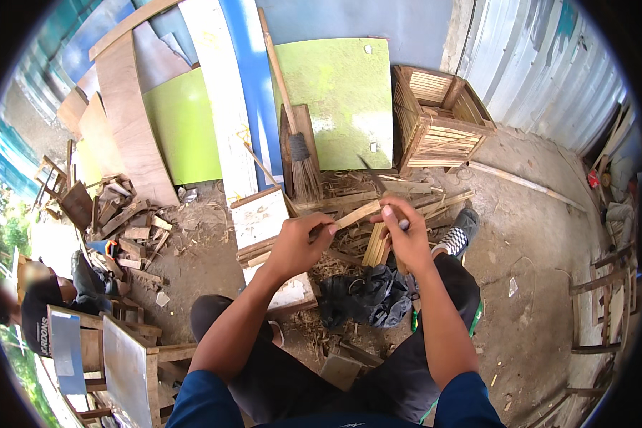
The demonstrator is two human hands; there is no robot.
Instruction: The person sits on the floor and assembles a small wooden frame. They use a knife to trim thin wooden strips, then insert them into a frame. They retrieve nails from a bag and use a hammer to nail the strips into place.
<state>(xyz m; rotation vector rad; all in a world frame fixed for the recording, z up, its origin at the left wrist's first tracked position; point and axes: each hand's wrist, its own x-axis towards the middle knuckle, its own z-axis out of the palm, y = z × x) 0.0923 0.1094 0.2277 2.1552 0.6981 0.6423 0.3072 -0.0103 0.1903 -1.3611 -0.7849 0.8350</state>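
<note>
Short blue sleeves point(471, 403) end above bare forearms. Black trousers point(406, 357) cover the legs — one foot wears a black-and-white checkered shoe point(462, 232).

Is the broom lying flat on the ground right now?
No, the broom stands upright, its handle leaning against the green board and the blue panel behind it.

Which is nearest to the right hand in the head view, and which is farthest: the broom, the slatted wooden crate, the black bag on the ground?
From the right hand:
1. Black bag, just below it, by the knees.
2. Broom, up and to the left, leaning on the green board.
3. Slatted wooden crate, farthest, above by the metal wall.
</note>
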